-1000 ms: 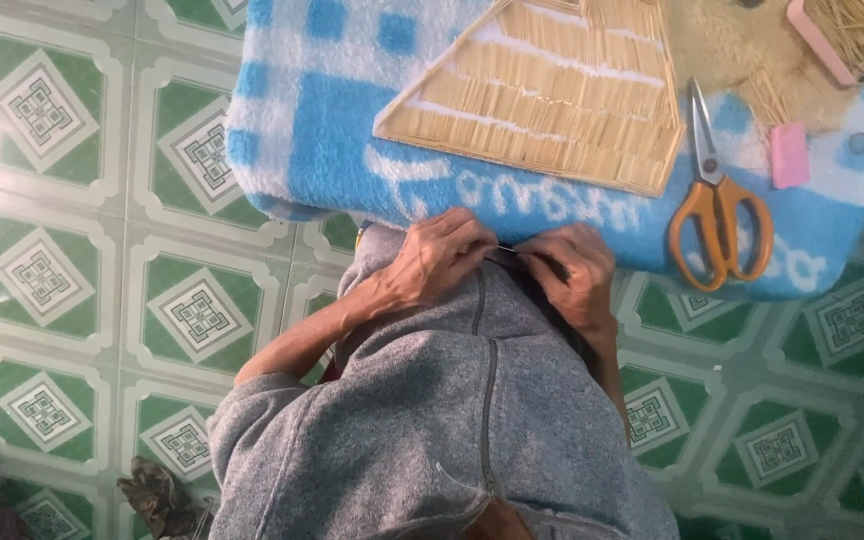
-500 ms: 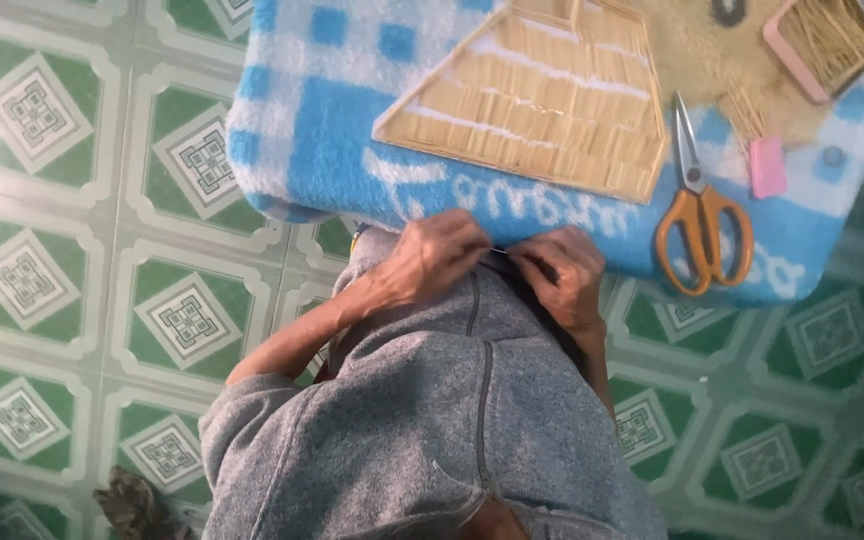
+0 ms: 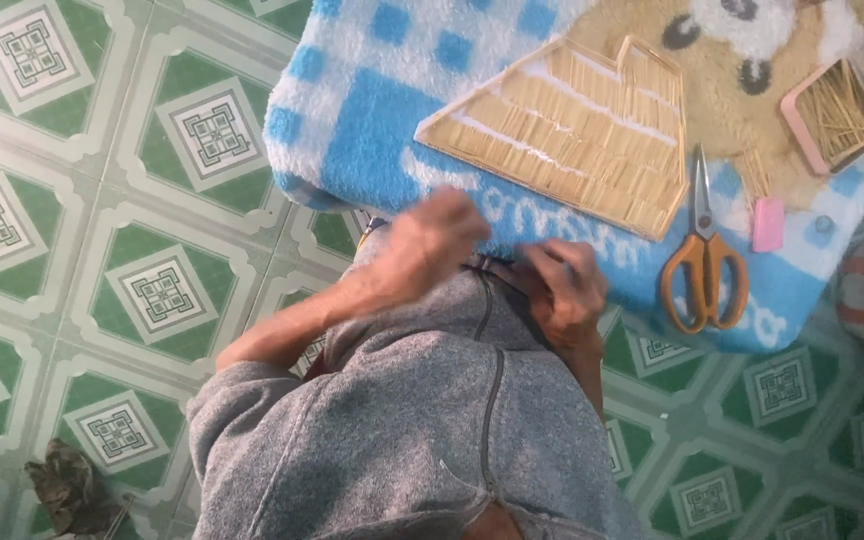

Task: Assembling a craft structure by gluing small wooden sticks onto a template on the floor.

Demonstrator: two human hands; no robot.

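I look down my own grey fleece jacket [image 3: 422, 430] with its zipper [image 3: 492, 400] running down the middle. Both hands are at the jacket's lower hem, where the zipper ends. My left hand [image 3: 427, 248] is blurred and curled over the hem on the left side of the zipper. On the other side of the zipper, my right hand [image 3: 564, 290] pinches the hem with its fingers closed on the fabric. Just beyond the hands lies a blue-and-white fluffy blanket [image 3: 372, 120] on the floor.
On the blanket rest a flat trapezoid panel of thin sticks [image 3: 572, 130], orange-handled scissors [image 3: 704, 260], a small pink block [image 3: 768, 223] and a pink tray of sticks [image 3: 834, 112]. Green-and-white patterned floor tiles [image 3: 102, 200] surround it. A dry leaf [image 3: 72, 488] lies bottom left.
The view has shifted, so the blanket and panel sit further right. My left hand is moving and now blurred; both hands stay at the jacket's hem by the zipper.
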